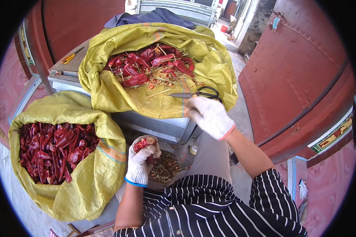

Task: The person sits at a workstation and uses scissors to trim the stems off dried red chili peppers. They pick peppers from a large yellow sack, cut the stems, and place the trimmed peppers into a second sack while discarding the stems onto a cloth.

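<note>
Bright, even daylight, soft shadows; fisheye bends straight edges (black vignette at the rim); centre in sharp focus.

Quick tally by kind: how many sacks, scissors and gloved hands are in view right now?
Sacks: 2, the lower sack and the upper sack, both yellow and holding red chillies.
Scissors: 1, scissors.
Gloved hands: 2, left hand gripping chillies, right hand holding the scissors.
Total: 5.

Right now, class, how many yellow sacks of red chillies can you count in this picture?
2. One yellow sack stands on the ground at the left; the other sack lies open on the raised metal surface ahead, beside the scissors. None seems hidden.
</note>
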A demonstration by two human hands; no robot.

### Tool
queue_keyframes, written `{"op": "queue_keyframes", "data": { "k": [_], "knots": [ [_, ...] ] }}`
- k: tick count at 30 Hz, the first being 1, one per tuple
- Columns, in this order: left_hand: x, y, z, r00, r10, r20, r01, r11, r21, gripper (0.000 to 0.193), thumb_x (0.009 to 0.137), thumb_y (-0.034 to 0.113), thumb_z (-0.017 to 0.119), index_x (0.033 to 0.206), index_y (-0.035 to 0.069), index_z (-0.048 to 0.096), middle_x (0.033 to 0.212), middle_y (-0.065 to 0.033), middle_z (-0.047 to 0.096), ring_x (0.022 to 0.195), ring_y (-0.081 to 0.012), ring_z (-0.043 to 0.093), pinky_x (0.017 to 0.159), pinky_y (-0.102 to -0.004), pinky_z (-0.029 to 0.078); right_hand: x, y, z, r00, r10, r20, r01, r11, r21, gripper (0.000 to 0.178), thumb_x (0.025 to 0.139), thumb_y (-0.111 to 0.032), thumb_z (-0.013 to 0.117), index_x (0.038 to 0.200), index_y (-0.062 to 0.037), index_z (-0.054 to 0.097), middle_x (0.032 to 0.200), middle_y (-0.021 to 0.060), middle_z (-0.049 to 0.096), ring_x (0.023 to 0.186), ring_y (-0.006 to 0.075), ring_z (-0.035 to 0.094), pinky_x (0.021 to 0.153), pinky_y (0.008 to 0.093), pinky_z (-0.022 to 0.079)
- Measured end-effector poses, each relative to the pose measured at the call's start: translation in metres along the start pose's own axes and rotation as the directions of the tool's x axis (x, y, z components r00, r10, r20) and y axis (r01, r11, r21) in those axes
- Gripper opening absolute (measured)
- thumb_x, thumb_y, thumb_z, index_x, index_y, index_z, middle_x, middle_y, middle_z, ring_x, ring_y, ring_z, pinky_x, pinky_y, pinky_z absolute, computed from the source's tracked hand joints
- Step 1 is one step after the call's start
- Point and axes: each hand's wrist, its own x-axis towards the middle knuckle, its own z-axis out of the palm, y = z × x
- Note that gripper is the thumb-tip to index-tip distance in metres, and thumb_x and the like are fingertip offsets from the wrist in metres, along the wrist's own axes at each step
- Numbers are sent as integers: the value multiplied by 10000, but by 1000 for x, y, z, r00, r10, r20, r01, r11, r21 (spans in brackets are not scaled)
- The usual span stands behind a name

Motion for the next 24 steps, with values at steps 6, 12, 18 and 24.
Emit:
{"op": "queue_keyframes", "data": {
  "k": [6,12,18,24],
  "knots": [
    [6,-5,10,998,-39,46,43,994,-97,358,725,56,708,1056,-56,630,782,-140,624,611,-199,549,593,-320,461,10,105,-18,991,27,129,34,892,-452,290,842,-207,629,1106,-86,638,978,166,684,949,359,662,845,478,529],
    [8,-4,11,996,-58,74,66,991,-112,339,735,70,706,1045,-43,629,781,-136,619,597,-191,541,571,-313,441,25,116,-35,945,136,299,27,875,-483,333,807,-264,652,1074,-65,659,948,182,705,978,368,660,846,477,527],
    [4,-2,2,997,-75,22,77,988,-134,321,744,43,700,1044,-44,627,798,-136,626,604,-184,547,557,-316,445,-7,56,-40,922,174,347,-64,950,-307,326,851,-300,681,1078,-69,640,918,188,698,882,383,680,787,477,546],
    [3,-1,7,999,-52,11,52,999,10,320,753,3,674,1062,-66,622,810,-132,632,636,-183,561,566,-285,459,-48,-5,-23,932,-39,361,113,976,-186,458,778,-464,751,1049,-110,647,838,132,682,834,328,685,734,448,556]
  ]
}}
